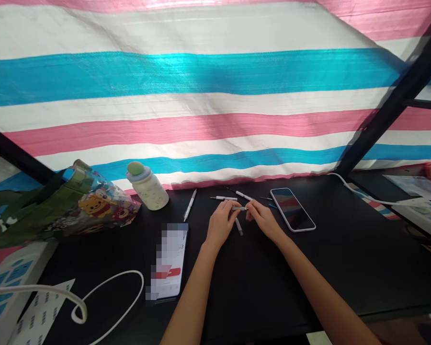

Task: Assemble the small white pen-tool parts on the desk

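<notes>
My left hand (221, 221) and my right hand (263, 218) meet over the black table (251, 287). Between their fingertips lies a small grey pen part (239, 209), its left end pinched by my left hand and its right tip at my right fingers. Below it, a loose white and grey pen piece (239, 226) rests on the table. Just behind the hands are a white pen piece (226, 198) and another thin white one (243, 194). A whole white pen (190, 205) lies further left. Partly hidden behind my right hand is a small blue piece (273, 206).
To the right lies a white-edged phone (293, 210); a lit phone (170, 263) is left of my left arm. A pale bottle (149, 188) and a patterned bag (93, 206) stand at the back left. White cable (138, 306) loops near a power strip (10, 278).
</notes>
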`<act>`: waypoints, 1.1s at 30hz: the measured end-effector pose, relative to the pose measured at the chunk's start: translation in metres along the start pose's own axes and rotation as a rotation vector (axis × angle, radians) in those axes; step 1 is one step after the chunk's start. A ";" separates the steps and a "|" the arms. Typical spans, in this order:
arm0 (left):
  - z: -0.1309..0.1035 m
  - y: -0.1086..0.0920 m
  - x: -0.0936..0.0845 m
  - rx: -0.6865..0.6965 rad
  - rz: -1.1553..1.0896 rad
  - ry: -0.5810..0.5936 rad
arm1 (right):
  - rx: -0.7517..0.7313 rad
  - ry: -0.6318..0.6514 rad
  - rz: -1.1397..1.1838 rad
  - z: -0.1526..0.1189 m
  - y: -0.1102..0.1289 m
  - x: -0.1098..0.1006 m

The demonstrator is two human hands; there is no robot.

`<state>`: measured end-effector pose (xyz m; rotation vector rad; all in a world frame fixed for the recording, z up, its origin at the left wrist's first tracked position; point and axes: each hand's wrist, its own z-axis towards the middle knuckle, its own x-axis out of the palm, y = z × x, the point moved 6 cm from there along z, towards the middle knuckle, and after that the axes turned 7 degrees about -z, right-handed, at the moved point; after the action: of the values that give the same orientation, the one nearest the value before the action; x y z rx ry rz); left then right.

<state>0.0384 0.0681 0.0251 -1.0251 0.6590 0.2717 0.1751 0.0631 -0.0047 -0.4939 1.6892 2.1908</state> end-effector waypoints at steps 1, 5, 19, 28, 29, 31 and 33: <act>0.000 0.000 0.000 -0.004 0.008 0.005 | 0.004 0.006 -0.013 0.000 0.000 0.000; -0.001 0.003 0.000 -0.028 0.033 0.028 | -0.021 0.022 -0.003 0.000 0.000 0.001; 0.000 0.000 -0.003 -0.035 0.089 0.039 | -0.042 -0.006 -0.121 -0.001 0.007 -0.005; 0.001 0.002 -0.004 -0.092 0.158 0.056 | -0.113 -0.026 -0.149 0.001 0.011 -0.007; 0.001 0.003 -0.004 -0.089 0.168 0.057 | -0.112 -0.034 -0.165 0.001 0.010 -0.008; 0.001 0.005 -0.003 -0.090 0.183 0.057 | -0.098 -0.047 -0.196 0.000 0.008 -0.008; 0.000 0.006 -0.003 -0.093 0.187 0.053 | -0.073 -0.042 -0.214 0.000 0.005 -0.008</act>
<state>0.0327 0.0718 0.0228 -1.0637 0.7977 0.4425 0.1795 0.0611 0.0031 -0.6125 1.4663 2.0984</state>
